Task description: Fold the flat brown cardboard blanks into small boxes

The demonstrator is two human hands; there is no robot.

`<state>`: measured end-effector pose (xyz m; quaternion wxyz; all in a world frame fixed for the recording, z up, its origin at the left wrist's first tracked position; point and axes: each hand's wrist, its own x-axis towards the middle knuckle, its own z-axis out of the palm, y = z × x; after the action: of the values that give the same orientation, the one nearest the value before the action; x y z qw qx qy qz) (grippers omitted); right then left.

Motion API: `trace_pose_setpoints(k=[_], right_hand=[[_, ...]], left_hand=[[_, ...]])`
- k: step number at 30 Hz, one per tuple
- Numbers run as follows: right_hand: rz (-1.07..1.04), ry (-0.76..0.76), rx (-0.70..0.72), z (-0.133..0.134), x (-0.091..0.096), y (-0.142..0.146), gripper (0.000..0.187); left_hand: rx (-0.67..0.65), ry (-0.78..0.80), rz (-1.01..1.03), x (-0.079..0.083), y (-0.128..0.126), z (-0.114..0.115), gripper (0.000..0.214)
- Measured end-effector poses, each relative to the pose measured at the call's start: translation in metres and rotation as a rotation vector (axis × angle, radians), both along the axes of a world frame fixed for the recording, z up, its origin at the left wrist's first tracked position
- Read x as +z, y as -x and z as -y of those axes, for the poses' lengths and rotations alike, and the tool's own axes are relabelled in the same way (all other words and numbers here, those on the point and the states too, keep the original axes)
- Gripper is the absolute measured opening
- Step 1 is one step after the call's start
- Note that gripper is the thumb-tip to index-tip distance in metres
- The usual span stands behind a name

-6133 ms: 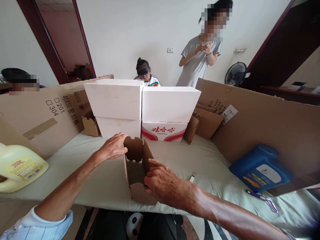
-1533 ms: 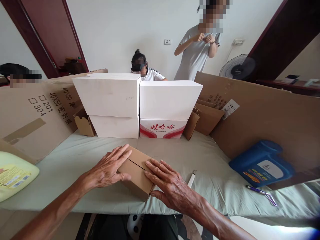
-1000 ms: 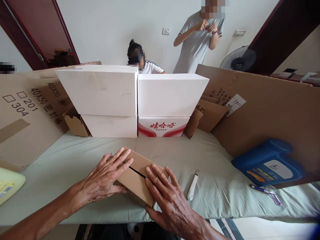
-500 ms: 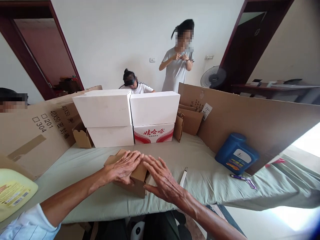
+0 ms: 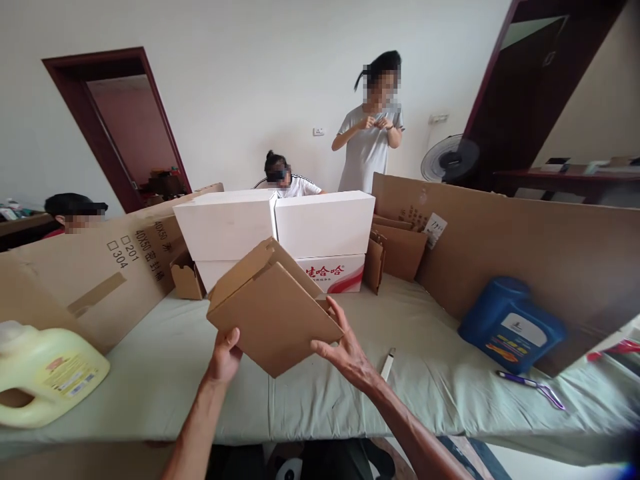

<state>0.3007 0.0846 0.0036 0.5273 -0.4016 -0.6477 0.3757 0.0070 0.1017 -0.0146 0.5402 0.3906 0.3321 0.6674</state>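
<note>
A small brown cardboard box [image 5: 275,320] is held tilted above the cloth-covered table [image 5: 200,393], its broad flat side facing me. My left hand [image 5: 226,357] grips its lower left edge, with the thumb on the near face and the other fingers hidden behind. At the right corner, my right hand [image 5: 345,347] holds the box between thumb and fingers. A box cutter [image 5: 388,363] with a white handle lies on the cloth just right of my right hand.
White boxes [image 5: 325,227] are stacked at the back. Large cardboard panels [image 5: 525,260] stand at both sides. A blue jug [image 5: 513,327] and a purple-handled tool [image 5: 530,387] lie right; a yellow jug [image 5: 55,377] stands left. Several people, including one standing [image 5: 367,147], are beyond the table.
The cardboard box has been lifted off the table and tipped up. My hands have gone from lying on its top to gripping its left and right sides. The view has shifted left.
</note>
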Motion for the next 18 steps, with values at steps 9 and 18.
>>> trace_pose_setpoints(k=[9,18], right_hand=[[0.518,-0.17,-0.035,0.013,-0.007,-0.001,0.066],[0.801,-0.494,-0.063,0.039,0.002,0.036,0.052]], left_hand=[[-0.047,0.307,0.204,-0.105,0.005,0.056,0.07],[0.025,0.525,-0.187,-0.096,0.03,0.072,0.054]])
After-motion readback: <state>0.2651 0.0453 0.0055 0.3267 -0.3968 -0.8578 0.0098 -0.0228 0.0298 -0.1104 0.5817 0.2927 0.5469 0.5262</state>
